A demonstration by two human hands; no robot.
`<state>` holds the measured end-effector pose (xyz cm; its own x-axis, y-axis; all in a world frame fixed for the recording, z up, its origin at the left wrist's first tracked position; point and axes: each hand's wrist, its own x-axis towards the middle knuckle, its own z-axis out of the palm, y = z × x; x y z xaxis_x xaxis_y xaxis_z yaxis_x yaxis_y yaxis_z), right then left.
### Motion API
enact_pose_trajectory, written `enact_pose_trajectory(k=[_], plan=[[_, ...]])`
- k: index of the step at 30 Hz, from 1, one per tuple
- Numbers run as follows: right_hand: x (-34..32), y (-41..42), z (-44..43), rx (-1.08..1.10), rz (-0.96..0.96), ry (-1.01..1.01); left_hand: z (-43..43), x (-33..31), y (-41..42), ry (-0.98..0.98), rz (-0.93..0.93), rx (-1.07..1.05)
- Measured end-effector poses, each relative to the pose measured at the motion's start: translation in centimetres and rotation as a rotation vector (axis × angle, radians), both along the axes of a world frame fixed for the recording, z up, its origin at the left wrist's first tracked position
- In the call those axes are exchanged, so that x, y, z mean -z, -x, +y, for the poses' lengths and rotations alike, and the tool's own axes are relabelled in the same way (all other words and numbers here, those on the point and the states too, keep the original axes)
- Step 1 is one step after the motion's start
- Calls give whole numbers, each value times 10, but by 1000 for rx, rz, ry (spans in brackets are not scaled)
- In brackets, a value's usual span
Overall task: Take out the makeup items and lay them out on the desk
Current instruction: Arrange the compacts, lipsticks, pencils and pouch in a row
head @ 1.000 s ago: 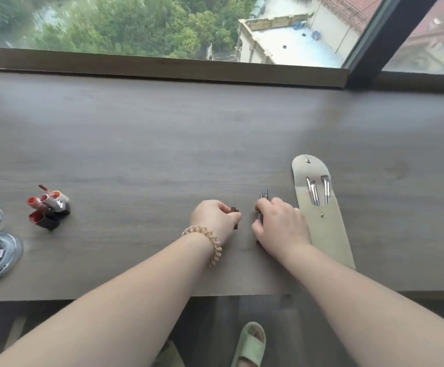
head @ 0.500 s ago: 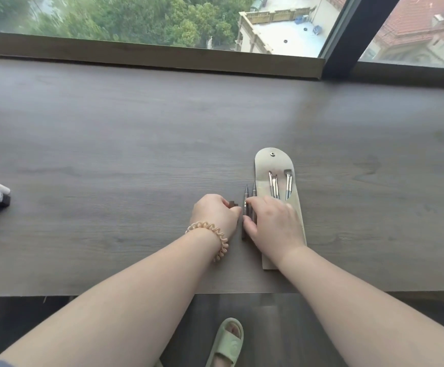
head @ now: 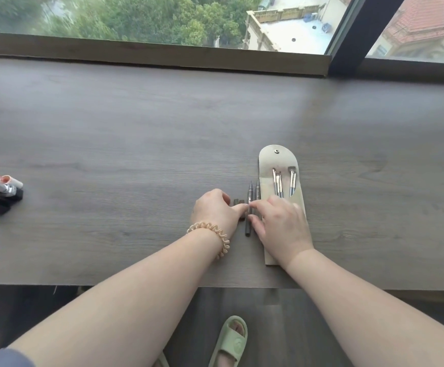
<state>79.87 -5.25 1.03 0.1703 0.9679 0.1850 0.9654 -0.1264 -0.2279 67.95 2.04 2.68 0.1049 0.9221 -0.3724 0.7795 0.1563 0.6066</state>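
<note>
Since the earlier frames, both hands have been kept at the same spot beside the pouch, and the lipsticks have come back into view at the left edge as the camera shifted.

Table (head: 109,133): dark wood grain, set against a window sill.

Pouch (head: 268,165): beige, flap laid open with a snap at its top, flat on the table right of centre. Three small brushes (head: 279,184) are tucked in it, metal ferrules showing.

Pencils (head: 249,197): two slim grey ones with pointed tips, laid side by side just left of the pouch, tips pointing away from the person. Two short dark caps (head: 238,202) lie just left of them.

Left hand (head: 215,211): resting on the table, fingers curled in, thumb tip touching the nearer pencil; whether anything is gripped cannot be told. A coiled beige hair tie (head: 216,231) is worn on the wrist.

Right hand (head: 281,223): laid over the lower part of the pouch, fingers narrowed onto the pencil shafts; a firm grasp cannot be confirmed.

Lipsticks (head: 1,189): a cluster of open red and pink ones with dark and silver cases, at the far left, well apart from the hands.

A green slipper (head: 232,340) is seen on the floor below the table edge.
</note>
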Motion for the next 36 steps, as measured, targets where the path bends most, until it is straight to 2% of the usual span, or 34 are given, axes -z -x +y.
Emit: enact_pose_trajectory(k=[6,12,18,23,28,32,36], plan=[[-21,34,17,-58,76,-140,1,-20,37,-72,-103,-85],[-50,124,69,-191,108,-200,21,-68,147,-262,-130,-239],[-52,248,108,-352,211,-16,19,-76,289,-261,-69,-487],[-40,310,133,-329,274,161,17,-63,361,-229,-97,-617],[-26,363,166,-265,411,281,41,-43,401,-128,-155,-567],[-18,374,192,-228,563,377,69,-34,396,-81,-99,-434],[-21,378,214,-278,540,444,97,-27,387,-34,-20,-341]])
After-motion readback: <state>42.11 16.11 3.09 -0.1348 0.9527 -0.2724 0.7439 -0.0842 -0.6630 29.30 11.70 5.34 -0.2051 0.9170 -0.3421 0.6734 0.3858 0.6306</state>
